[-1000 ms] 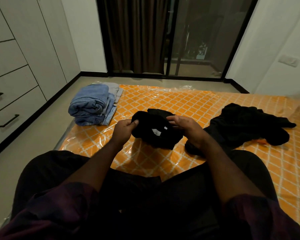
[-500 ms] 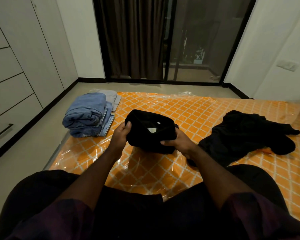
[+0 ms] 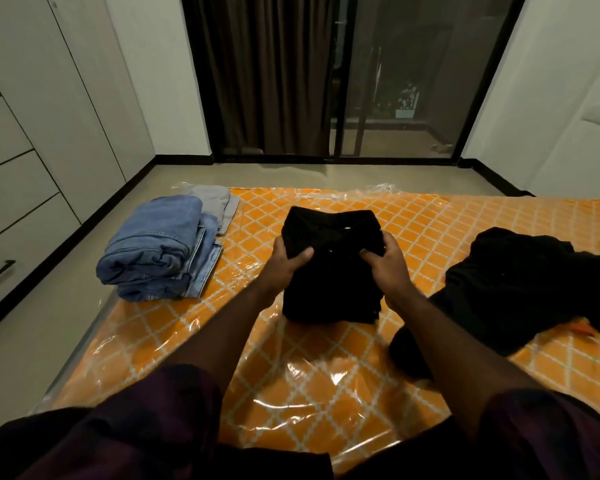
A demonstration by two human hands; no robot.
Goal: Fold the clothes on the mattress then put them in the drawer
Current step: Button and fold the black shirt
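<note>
Fingers (image 3: 302, 254) of L hand (image 3: 286, 263) & R hand (image 3: 386, 263) grip black garment (image 3: 329, 292); jeans stack (image 3: 160, 247) left, black heap (image 3: 520, 289) right.

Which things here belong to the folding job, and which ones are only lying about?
Job: black garment held by left hand and right hand, folded jeans, grey garment, unfolded black pile, mattress, drawers.
Not the job: curtain, glass door.
</note>
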